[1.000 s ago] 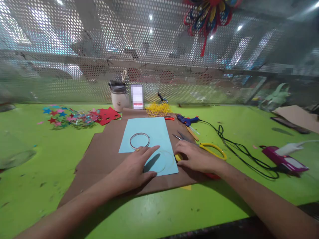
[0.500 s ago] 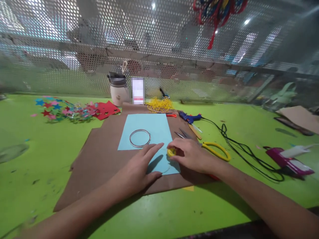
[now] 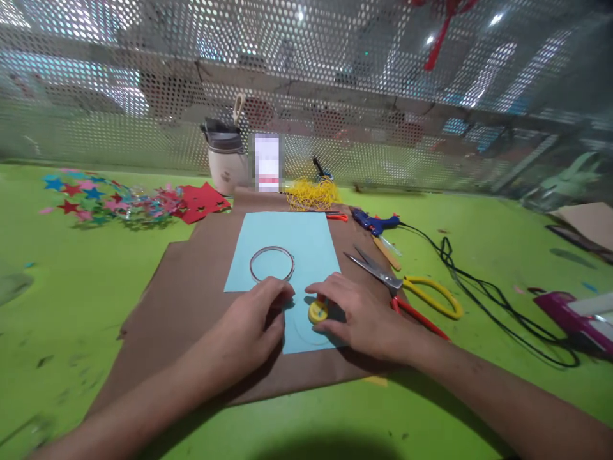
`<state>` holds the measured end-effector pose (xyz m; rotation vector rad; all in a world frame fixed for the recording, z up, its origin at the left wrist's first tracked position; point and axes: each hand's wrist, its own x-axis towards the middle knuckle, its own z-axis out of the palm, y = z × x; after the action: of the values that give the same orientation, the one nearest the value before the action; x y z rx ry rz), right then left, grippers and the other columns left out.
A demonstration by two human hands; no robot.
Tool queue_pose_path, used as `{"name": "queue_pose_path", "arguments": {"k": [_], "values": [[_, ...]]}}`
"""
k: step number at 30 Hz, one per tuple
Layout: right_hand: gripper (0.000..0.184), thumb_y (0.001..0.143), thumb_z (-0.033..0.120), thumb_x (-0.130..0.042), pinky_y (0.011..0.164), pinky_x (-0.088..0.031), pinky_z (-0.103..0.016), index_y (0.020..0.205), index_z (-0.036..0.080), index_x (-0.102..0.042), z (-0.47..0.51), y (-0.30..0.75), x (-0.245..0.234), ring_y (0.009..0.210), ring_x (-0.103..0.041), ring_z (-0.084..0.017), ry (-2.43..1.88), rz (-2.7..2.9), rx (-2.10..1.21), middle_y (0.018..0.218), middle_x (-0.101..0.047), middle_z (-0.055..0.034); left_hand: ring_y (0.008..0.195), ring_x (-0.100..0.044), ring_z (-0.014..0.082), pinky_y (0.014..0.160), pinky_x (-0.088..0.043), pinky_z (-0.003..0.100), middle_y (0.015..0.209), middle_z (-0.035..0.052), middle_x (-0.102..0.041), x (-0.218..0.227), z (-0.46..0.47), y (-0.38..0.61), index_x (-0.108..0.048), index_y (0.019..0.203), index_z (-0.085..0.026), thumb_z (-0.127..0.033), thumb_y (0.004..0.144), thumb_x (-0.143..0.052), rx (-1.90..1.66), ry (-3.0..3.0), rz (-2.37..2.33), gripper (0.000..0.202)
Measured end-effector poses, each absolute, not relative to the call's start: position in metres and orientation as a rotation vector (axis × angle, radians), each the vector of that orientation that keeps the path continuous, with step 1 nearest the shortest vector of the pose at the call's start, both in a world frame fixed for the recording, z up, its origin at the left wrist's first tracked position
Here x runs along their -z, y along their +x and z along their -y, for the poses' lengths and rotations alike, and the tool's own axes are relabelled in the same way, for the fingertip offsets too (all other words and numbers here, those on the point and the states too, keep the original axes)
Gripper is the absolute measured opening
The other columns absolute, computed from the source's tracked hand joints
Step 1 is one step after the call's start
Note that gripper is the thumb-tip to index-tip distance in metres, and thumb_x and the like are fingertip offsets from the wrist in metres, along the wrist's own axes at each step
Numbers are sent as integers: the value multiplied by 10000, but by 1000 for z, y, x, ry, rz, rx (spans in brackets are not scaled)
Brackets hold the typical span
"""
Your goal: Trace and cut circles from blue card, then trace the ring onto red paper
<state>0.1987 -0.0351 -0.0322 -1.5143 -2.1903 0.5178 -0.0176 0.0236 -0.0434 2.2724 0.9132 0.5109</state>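
Observation:
My right hand (image 3: 357,313) holds a small yellow round object (image 3: 317,312), like a little spool, between thumb and fingers above the light blue paper (image 3: 287,229). A faint thin curved line lies on the paper beneath it. To the left, my left hand (image 3: 258,319) has thumb and fingers drawn together over the paper's edge; whatever they may pinch is too small to make out. Just beyond its fingertips lies a thin metal ring (image 3: 251,267) on the paper. Scissors (image 3: 383,275) with one yellow and one red handle rest beside my right hand, blades half apart.
Brown paper (image 3: 182,300) lies under the blue sheet on the green table (image 3: 239,434). Behind are a white bottle (image 3: 227,166), a phone (image 3: 267,163) and yellow shreds (image 3: 313,193). A blue glue gun (image 3: 373,222) trails a black cord at right. Star cutouts (image 3: 90,195) lie at left.
My left hand has gone from spread fingers to fingers drawn together. My right hand and the yellow object have shifted slightly down and left, showing more of the scissors. The camera view has shifted too.

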Motion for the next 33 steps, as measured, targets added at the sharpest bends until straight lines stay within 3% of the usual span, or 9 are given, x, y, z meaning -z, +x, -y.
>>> {"name": "queue_pose_path", "arguments": {"k": [9, 16, 24, 33], "values": [[275, 792, 222, -794, 836, -488, -358, 1011, 133, -653, 35, 197, 33, 960, -576, -230, -1526, 2233, -582, 999, -618, -85, 923, -583, 224, 823, -469, 375, 984, 50, -608, 42, -21, -18, -526, 1062, -203, -115, 885, -417, -452, 2363, -883, 226], [255, 869, 223, -707, 881, -472, -369, 1106, 147, -649, 40, 203, 27, 996, -554, -227, -1506, 2266, -485, 1027, -599, -84, 1045, -551, 243, 914, -460, 407, 1133, 80, -583, 43, -19, -19, -533, 1156, -200, -151, 898, -483, -434, 2433, -798, 267], [100, 917, 231, -644, 828, -464, -347, 966, 153, -682, 40, 204, 32, 915, -536, -205, -1538, 2271, -463, 936, -560, -61, 1048, -550, 248, 971, -452, 445, 1179, 111, -560, 44, -19, -17, -647, 1046, -182, -153, 933, -426, -408, 2577, -688, 251], [83, 904, 221, -663, 813, -462, -335, 920, 142, -680, 39, 203, 36, 904, -548, -201, -1542, 2224, -466, 913, -570, -59, 1053, -506, 258, 989, -428, 466, 1147, 109, -585, 41, -19, -18, -681, 1037, -182, -142, 949, -400, -347, 2634, -626, 297]]}}
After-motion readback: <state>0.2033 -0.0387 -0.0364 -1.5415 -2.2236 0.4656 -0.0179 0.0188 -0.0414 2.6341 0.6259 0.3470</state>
